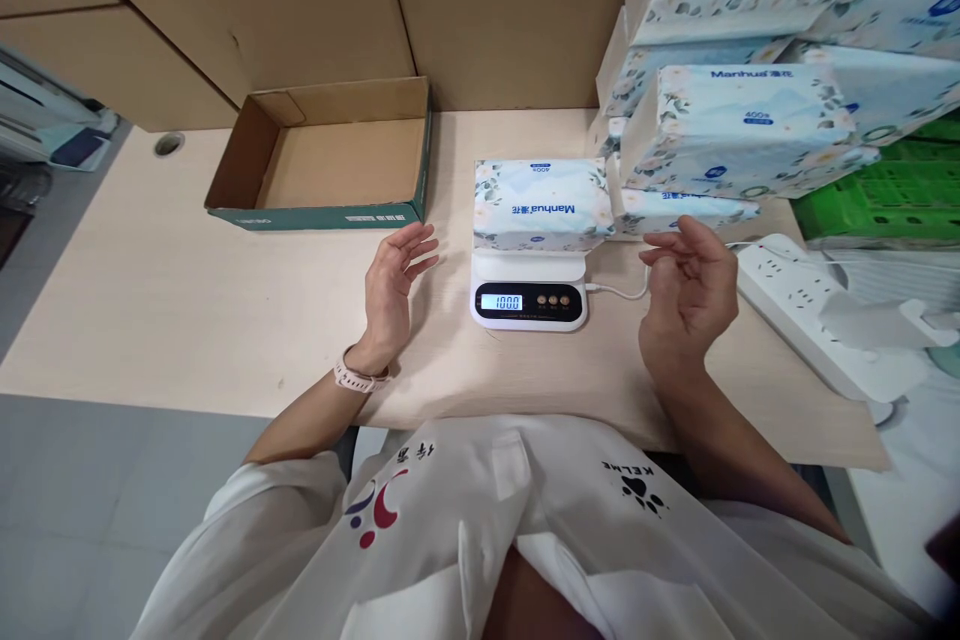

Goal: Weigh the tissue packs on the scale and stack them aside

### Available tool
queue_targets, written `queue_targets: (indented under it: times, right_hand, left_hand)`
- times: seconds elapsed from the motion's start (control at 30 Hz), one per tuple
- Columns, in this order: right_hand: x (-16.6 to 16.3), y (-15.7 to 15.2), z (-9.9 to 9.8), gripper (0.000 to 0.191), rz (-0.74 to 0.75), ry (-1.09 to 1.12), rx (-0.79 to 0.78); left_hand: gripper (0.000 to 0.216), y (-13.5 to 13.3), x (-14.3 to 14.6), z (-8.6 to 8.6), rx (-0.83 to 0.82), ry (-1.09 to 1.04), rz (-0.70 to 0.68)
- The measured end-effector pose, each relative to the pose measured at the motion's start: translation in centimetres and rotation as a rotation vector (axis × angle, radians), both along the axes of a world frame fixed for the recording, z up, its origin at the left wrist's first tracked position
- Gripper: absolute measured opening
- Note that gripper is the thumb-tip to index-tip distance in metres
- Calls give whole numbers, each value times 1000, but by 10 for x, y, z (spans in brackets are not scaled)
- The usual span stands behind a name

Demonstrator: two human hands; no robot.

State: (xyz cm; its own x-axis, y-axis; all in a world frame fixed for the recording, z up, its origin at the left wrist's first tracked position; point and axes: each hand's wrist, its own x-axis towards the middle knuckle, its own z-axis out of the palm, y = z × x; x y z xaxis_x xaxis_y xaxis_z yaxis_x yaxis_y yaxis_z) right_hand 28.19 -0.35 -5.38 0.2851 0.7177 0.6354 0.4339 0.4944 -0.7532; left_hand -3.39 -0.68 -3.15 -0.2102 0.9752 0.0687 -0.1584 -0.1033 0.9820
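A pack of tissues with a floral print lies on the white digital scale, whose lit display reads what looks like 100.0. To the left of the scale, my left hand is raised above the table with fingers loosely apart, holding nothing. On the other side my right hand hovers, fingers half curled and apart, also with nothing in it. It is nearest to the tissue packs at the right and apart from the one on the scale.
An open cardboard box with green outer walls stands at the back left. Stacked tissue packs rise at the right beside a green crate. A white power strip lies at the right, and a cable runs from the scale.
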Motion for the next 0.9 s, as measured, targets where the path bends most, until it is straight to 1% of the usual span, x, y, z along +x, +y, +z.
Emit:
queue_targets:
  times: [0.17, 0.27, 0.43, 0.67, 0.9]
  right_hand:
    - [-1, -1, 2, 42, -26, 5, -43]
    - [-1, -2, 1, 40, -14, 2, -22]
    - [1, -2, 0, 39, 30, -5, 12]
    - [0, -2, 3, 39, 70, 29, 23]
    - [-1, -6, 8, 28, 37, -6, -21]
  left_hand:
    - [46, 1, -1, -1, -8, 19, 3]
    - [48, 2, -1, -1, -6, 24, 8]
    - [43, 2, 0, -1, 7, -10, 29]
    - [43, 3, -1, -2, 24, -15, 35]
    - [42, 4, 0, -4, 15, -28, 42]
